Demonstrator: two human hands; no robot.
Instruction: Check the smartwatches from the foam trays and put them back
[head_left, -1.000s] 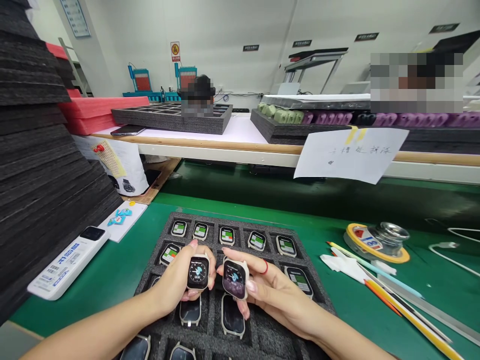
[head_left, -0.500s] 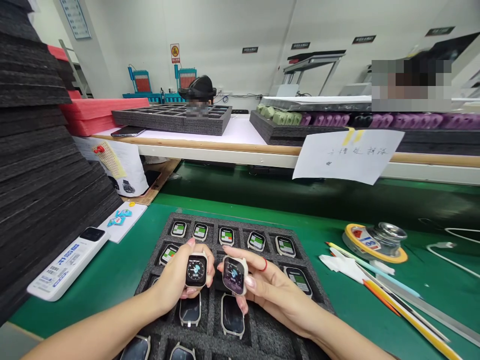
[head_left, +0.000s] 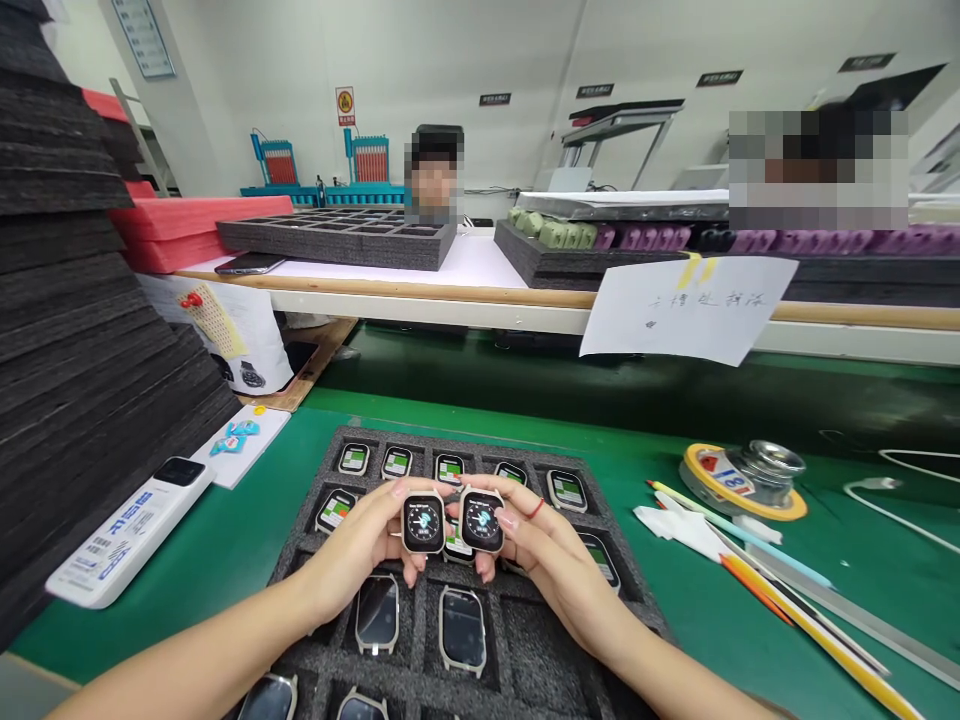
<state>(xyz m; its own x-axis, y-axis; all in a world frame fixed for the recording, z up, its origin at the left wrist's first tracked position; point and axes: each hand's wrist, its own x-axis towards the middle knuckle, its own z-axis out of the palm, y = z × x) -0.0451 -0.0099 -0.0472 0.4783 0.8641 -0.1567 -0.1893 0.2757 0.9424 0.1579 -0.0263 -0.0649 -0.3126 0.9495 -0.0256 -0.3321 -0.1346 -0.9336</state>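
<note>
Two strapless smartwatches with lit dial screens are held side by side above a dark foam tray. My left hand grips the left smartwatch by its edges, and my right hand grips the right smartwatch, thumb at its right edge. Both faces point up toward me, with a small gap between them. In the tray's compartments lie several more watch cases: the back ones, such as the corner watch, show green and white screens, while nearer ones, like the dark watch, are unlit. My hands hide part of the middle rows.
Stacked black foam sheets rise at the left beside a white boxy device. On the right lie a tape roll, crumpled tissue, pens and a white cable. A shelf spans the back; people are beyond it.
Both watches have come closer together and slightly up. The left one moved right, and the right one turned from a tilt to face me. A person behind the shelf has raised their head.
</note>
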